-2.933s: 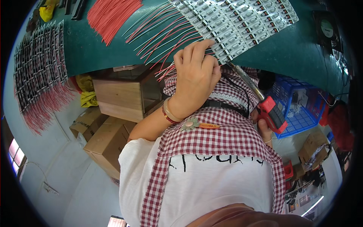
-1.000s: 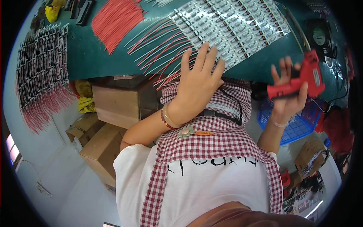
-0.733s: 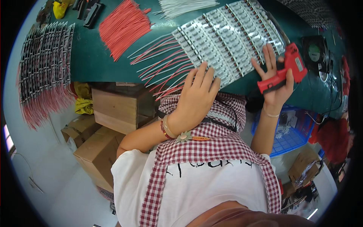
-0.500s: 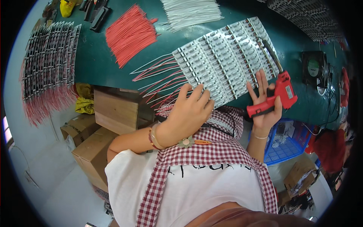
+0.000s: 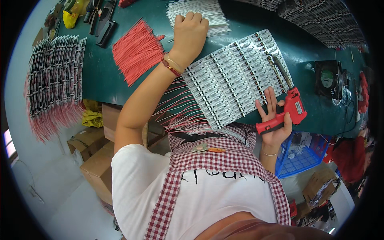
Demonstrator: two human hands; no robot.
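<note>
A maroon-and-white checked apron [image 5: 220,160] bearing a flower ornament [image 5: 200,148] covers a white short-sleeved shirt [image 5: 138,172]; bracelets [image 5: 172,69] encircle both wrists [image 5: 272,149].

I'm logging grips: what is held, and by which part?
Right hand: red-and-black plastic soldering gun, by its handle. Left hand: over thin white wires; any hold cannot be told.

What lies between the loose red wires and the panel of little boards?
In the head camera's view, the wrist of the person's left hand, wearing bracelets, crosses between the red wires and the panel, with green tabletop showing beside it.
</note>
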